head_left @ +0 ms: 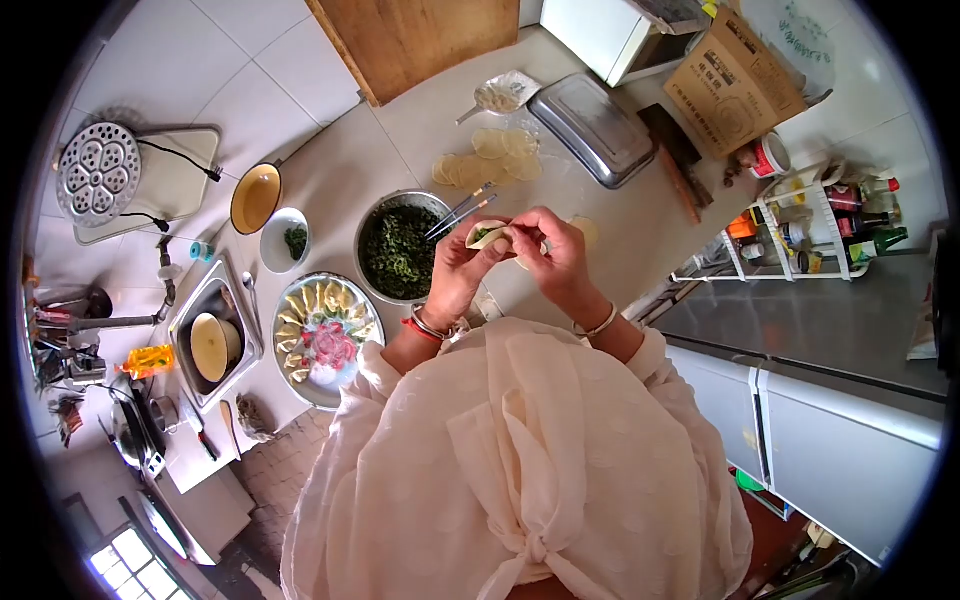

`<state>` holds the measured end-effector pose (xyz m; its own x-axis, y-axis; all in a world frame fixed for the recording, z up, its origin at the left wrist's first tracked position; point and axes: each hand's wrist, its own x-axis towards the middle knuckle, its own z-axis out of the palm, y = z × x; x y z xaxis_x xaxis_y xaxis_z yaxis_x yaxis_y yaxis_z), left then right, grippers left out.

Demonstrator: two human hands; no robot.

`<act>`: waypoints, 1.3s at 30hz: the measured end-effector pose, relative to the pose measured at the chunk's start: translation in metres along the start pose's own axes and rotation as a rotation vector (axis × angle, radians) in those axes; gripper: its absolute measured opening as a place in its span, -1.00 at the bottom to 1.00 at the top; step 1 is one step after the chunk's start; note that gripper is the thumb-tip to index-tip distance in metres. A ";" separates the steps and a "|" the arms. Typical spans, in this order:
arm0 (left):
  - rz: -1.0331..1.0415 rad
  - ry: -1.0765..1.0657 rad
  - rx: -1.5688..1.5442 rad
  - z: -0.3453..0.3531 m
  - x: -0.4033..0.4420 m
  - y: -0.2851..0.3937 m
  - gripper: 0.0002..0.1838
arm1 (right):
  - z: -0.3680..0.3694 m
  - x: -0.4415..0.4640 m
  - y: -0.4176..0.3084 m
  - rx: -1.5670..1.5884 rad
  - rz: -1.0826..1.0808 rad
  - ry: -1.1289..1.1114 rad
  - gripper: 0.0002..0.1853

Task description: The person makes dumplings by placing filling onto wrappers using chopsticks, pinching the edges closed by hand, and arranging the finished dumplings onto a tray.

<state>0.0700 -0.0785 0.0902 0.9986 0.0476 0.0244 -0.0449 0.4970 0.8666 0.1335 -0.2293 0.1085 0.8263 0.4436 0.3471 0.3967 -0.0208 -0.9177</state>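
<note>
A half-folded dumpling (484,235), with green filling showing at its opening, is between my two hands. My left hand (462,272) cups it with the fingers closed around it. The fingertips of my right hand (556,256) pinch its edge from the right. Just left of my hands stands a metal bowl (362,275) of chopped green filling (398,250), with chopsticks (460,212) resting across its rim. Round dumpling wrappers (490,158) lie overlapped on the counter beyond my hands. Another wrapper (582,234) is partly hidden behind my right hand.
A patterned plate (333,384) holds folded dumplings left of me. Beyond it are a white bowl (272,248), a yellow bowl (256,198) and a sink (250,345). A lidded metal pan (590,125), a rolling pin (679,184) and a cardboard box (733,85) are at the back right.
</note>
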 end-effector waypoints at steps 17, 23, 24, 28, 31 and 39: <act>0.014 0.092 0.129 -0.002 0.002 0.000 -0.61 | 0.016 0.007 0.013 0.034 0.058 0.038 -0.93; 0.074 0.133 0.019 -0.002 0.005 -0.008 -0.63 | 0.015 0.007 0.003 0.012 -0.017 0.117 -0.90; 0.074 0.125 -0.038 0.001 0.007 -0.006 -0.63 | 0.013 0.006 0.003 0.058 -0.019 0.129 -0.91; 0.058 0.058 -0.237 0.007 0.009 0.008 -0.65 | -0.003 -0.006 -0.012 0.282 0.096 0.214 -0.93; 0.045 -0.005 -0.322 0.007 0.006 0.012 -0.67 | -0.012 -0.008 -0.020 0.400 0.160 0.234 -0.94; 0.097 -0.062 -0.329 0.012 0.005 0.011 -0.66 | -0.011 0.002 -0.031 -0.135 -0.268 0.059 -0.80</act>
<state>0.0750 -0.0831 0.1059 0.9886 0.0604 0.1379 -0.1365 0.7460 0.6518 0.1271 -0.2374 0.1400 0.7050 0.3967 0.5878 0.6501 -0.0301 -0.7593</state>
